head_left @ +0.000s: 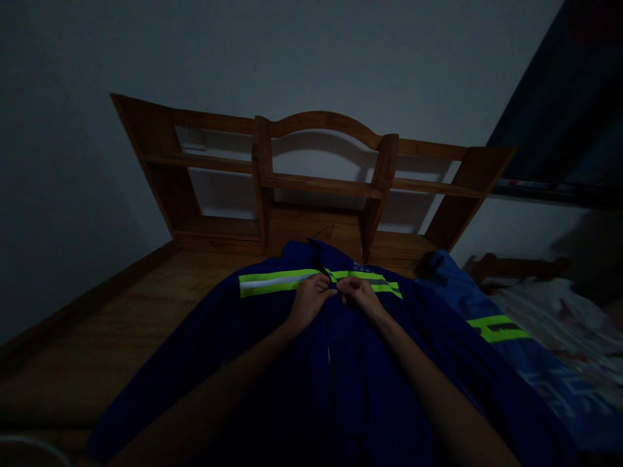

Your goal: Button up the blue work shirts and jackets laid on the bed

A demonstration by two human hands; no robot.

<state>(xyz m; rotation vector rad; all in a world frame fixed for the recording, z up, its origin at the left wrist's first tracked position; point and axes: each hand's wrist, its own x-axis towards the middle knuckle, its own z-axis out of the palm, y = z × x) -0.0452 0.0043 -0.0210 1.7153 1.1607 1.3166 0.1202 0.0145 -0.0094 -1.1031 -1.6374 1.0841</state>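
Observation:
A dark blue work jacket (272, 331) lies spread on a wooden surface, its collar pointing away from me. Yellow-green reflective bands (272, 283) cross its chest on both sides of the front opening. My left hand (312, 297) pinches the front edge on the left of the opening, just below the band. Facing it, my right hand (359, 293) has its fingers closed on the other front edge. The fingertips of both hands nearly meet at the placket; any button between them is too small and dark to make out.
A wooden shelf unit (321, 187) stands at the back against the wall. Bare wooden boards (111, 324) run along the left. To the right lie another blue garment with a reflective band (499, 329) and pale crumpled cloth (559, 311). A curved rim (34, 441) shows at the lower left.

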